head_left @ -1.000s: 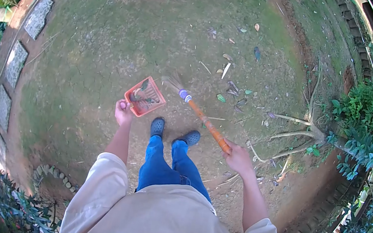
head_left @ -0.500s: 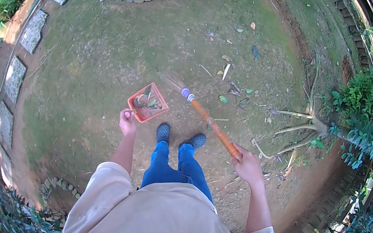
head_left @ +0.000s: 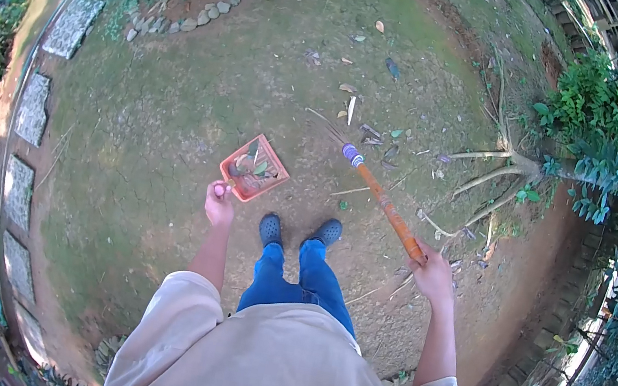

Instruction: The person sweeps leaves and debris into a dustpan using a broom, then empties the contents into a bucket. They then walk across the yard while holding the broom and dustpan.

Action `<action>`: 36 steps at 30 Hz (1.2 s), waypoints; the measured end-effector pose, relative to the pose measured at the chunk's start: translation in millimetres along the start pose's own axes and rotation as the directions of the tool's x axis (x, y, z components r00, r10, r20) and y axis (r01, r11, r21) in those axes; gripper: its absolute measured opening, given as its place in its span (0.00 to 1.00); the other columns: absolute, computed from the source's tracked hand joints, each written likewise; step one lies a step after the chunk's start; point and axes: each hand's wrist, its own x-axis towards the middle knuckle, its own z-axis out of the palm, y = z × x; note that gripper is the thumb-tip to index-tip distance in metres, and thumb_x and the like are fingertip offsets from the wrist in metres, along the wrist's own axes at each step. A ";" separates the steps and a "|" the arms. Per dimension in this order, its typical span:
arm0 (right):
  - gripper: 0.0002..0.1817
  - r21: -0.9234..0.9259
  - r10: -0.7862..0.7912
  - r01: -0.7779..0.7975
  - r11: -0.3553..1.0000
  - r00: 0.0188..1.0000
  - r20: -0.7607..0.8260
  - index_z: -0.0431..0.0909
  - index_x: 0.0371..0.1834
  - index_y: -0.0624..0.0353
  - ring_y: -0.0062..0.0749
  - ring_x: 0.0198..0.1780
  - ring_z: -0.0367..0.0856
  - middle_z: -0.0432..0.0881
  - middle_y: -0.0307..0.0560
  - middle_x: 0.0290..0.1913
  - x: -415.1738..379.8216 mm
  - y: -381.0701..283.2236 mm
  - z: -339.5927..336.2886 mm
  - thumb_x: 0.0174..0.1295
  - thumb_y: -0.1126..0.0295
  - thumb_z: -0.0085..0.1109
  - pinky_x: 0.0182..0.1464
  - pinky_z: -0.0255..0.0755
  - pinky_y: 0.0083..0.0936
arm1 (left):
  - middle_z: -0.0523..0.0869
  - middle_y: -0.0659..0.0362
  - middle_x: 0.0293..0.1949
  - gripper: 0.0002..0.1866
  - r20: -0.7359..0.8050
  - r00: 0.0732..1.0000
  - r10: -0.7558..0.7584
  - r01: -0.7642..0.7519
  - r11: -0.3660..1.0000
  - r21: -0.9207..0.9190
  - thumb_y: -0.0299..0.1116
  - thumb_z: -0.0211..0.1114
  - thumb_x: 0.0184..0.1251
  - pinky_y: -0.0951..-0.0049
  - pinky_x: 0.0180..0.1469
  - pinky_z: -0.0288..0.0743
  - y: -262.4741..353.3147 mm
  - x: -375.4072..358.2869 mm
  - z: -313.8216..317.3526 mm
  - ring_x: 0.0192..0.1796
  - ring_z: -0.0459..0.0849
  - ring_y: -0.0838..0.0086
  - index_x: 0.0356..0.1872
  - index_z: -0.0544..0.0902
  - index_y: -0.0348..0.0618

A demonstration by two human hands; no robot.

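An orange-red dustpan (head_left: 279,179) with several leaves in it is in front of my feet, a little to the left. My left hand (head_left: 219,204) is closed round its handle, whose pinkish end shows at the fingers. On the right, my right hand (head_left: 432,273) grips the end of a stick broom (head_left: 389,209) with an orange-brown handle and purple-and-white binding. The broom slants up and left, and its thin bristles reach the ground beside several dry leaves. A gap lies between bristles and dustpan.
Fallen leaves and a pale strip (head_left: 351,110) lie on the mossy ground ahead. A tree with spreading roots (head_left: 525,163) stands at the right. Stone slabs (head_left: 33,109) line the left side. Small stones (head_left: 188,24) ring a bush at the upper left.
The broom has moved to the right, away from the dustpan, along with my right hand. A green leaf near the broom now lies closer to my feet. The view has turned slightly.
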 end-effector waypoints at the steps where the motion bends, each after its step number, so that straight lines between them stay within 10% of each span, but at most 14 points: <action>1: 0.28 -0.001 0.018 -0.018 1.000 1.000 -0.019 0.78 0.63 0.54 0.59 0.51 0.82 0.84 0.63 0.47 -3.5 10.0 1.8 0.56 0.66 0.65 0.55 0.76 0.46 | 0.82 0.61 0.39 0.12 0.019 1.000 0.024 -0.023 0.999 -0.043 0.28 0.70 0.66 0.73 0.48 0.75 1.7 -0.6 8.4 0.42 0.79 0.76 0.48 0.79 0.41; 10: 0.28 -0.011 0.154 -0.155 0.988 0.985 -0.082 0.77 0.63 0.53 0.59 0.47 0.84 0.85 0.63 0.43 -14.9 72.4 16.3 0.56 0.68 0.64 0.52 0.76 0.49 | 0.82 0.61 0.40 0.11 0.260 0.961 0.094 -0.055 0.987 -0.153 0.26 0.68 0.67 0.75 0.49 0.75 20.4 -10.6 90.8 0.44 0.80 0.77 0.48 0.78 0.41; 16: 0.28 -0.009 0.207 -0.207 0.978 0.978 0.001 0.77 0.63 0.53 0.59 0.47 0.84 0.86 0.62 0.42 -11.3 90.8 38.9 0.56 0.68 0.63 0.52 0.76 0.49 | 0.83 0.62 0.36 0.10 0.391 0.920 0.006 -0.114 0.961 0.251 0.27 0.69 0.64 0.72 0.48 0.76 18.5 -22.5 147.6 0.42 0.82 0.75 0.45 0.81 0.47; 19: 0.27 0.106 0.168 -0.172 0.979 0.985 0.045 0.79 0.61 0.53 0.57 0.48 0.84 0.86 0.61 0.42 -29.1 95.7 19.4 0.55 0.67 0.64 0.53 0.77 0.46 | 0.85 0.60 0.39 0.10 0.451 0.890 -0.069 -0.004 0.987 0.159 0.32 0.70 0.64 0.67 0.49 0.77 1.4 -22.4 162.2 0.44 0.85 0.70 0.45 0.82 0.54; 23: 0.25 0.208 0.231 -0.235 0.949 0.972 0.044 0.81 0.59 0.52 0.55 0.49 0.84 0.86 0.61 0.44 -56.4 105.8 -4.4 0.55 0.66 0.66 0.54 0.77 0.43 | 0.87 0.57 0.48 0.13 0.463 0.876 -0.136 -0.191 0.784 0.591 0.46 0.62 0.68 0.62 0.55 0.78 16.8 -25.6 158.1 0.50 0.86 0.61 0.49 0.83 0.58; 28: 0.26 0.261 0.257 -0.264 0.929 0.964 0.064 0.81 0.60 0.53 0.55 0.50 0.84 0.86 0.61 0.45 -66.4 107.4 -21.3 0.55 0.66 0.66 0.54 0.76 0.42 | 0.84 0.54 0.56 0.23 0.691 0.716 -0.100 -0.606 0.402 0.686 0.55 0.53 0.70 0.59 0.60 0.77 -16.6 -10.3 145.5 0.56 0.84 0.58 0.58 0.79 0.57; 32: 0.27 0.273 0.311 -0.315 0.909 0.948 0.058 0.79 0.61 0.55 0.55 0.50 0.84 0.86 0.62 0.45 -59.4 104.1 -29.4 0.55 0.67 0.66 0.55 0.76 0.42 | 0.84 0.54 0.58 0.26 0.505 0.649 -0.570 -0.336 0.380 0.862 0.53 0.55 0.69 0.57 0.59 0.77 43.9 -32.7 143.4 0.58 0.84 0.58 0.63 0.73 0.54; 36: 0.27 0.254 0.308 -0.300 0.920 0.951 0.008 0.79 0.62 0.56 0.55 0.50 0.84 0.85 0.62 0.45 -46.1 113.5 -29.4 0.56 0.68 0.66 0.55 0.76 0.42 | 0.84 0.56 0.57 0.24 0.581 0.617 -0.531 -0.486 0.323 0.812 0.49 0.54 0.69 0.55 0.57 0.79 55.3 -42.7 135.0 0.58 0.85 0.59 0.63 0.73 0.54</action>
